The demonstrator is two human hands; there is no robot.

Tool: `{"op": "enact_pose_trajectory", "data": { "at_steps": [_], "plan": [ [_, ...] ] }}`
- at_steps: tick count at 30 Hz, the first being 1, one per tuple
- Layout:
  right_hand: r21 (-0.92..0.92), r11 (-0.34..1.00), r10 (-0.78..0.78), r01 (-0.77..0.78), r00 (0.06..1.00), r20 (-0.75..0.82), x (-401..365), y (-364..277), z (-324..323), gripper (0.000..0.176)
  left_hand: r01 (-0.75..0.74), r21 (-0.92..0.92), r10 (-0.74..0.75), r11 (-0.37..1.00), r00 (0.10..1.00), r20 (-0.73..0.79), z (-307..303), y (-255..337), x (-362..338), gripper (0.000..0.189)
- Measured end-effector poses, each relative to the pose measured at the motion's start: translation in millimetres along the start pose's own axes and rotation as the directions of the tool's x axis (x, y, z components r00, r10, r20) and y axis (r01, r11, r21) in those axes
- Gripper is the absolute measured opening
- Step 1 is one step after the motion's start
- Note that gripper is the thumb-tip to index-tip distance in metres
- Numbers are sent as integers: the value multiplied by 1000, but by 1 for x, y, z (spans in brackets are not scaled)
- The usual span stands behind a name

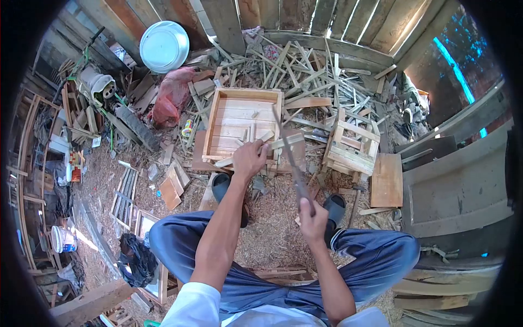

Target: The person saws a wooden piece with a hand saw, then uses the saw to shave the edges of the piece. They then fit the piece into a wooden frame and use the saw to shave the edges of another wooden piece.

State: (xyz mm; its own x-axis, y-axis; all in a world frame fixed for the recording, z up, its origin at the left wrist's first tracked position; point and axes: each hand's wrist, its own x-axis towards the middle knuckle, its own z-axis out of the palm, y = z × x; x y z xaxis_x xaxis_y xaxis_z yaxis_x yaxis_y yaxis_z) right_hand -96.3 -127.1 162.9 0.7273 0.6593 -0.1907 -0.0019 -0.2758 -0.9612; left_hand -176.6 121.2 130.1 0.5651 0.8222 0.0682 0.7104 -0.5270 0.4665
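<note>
My left hand is closed around a pale wooden strip, low over the near edge of a shallow wooden box. A few short sticks lie inside that box. In my right hand is the handle of a machete. Its long dark blade points away from me and slants up to the left, overlapping the strip's right part in this view. The fingers of both hands are wrapped tight.
A heap of wood offcuts lies behind the box. A slatted wooden crate stands at its right, near a flat board. At the back left are a pale basin and a red plastic bag. Sawdust covers the floor.
</note>
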Motion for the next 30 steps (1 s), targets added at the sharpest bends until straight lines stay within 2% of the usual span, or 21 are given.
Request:
{"op": "enact_pose_trajectory", "data": {
  "at_steps": [2,3,6,10,16,18,19,22,26,28,30],
  "plan": [
    [-170,975,-141,142,990,15,7,-15,16,38,-19,1,19,1000,1000,-9,3,-2,0,38],
    [-192,962,-191,193,981,28,9,-17,20,34,-29,2,29,1000,999,-21,1,-1,-1,39],
    [-243,945,-208,219,976,71,6,-7,27,31,-19,62,17,998,1000,24,0,0,0,38],
    [-245,950,-169,191,980,107,-5,-6,28,29,-33,73,32,997,999,11,1,-1,1,37],
    [-277,932,-217,233,972,88,1,-10,41,31,-24,73,22,997,999,27,0,-1,1,35],
    [-289,947,-99,137,985,142,4,-5,40,26,-19,51,19,999,1000,-8,0,1,3,33],
    [-290,947,-100,139,984,145,1,-6,39,26,-16,50,17,999,1000,-9,-1,2,3,33],
    [-238,959,-141,155,987,74,-19,-9,29,26,13,17,-13,1000,1000,4,-2,3,2,35],
    [-241,967,-71,77,997,32,-19,-4,31,27,-27,29,28,999,999,-33,1,1,0,35],
    [-296,948,-85,113,991,107,0,-8,37,27,-36,40,37,999,998,-42,1,1,0,29],
    [-287,949,-101,131,988,118,6,-10,38,28,-38,53,40,998,999,-32,1,0,-1,29]
  ]
}}
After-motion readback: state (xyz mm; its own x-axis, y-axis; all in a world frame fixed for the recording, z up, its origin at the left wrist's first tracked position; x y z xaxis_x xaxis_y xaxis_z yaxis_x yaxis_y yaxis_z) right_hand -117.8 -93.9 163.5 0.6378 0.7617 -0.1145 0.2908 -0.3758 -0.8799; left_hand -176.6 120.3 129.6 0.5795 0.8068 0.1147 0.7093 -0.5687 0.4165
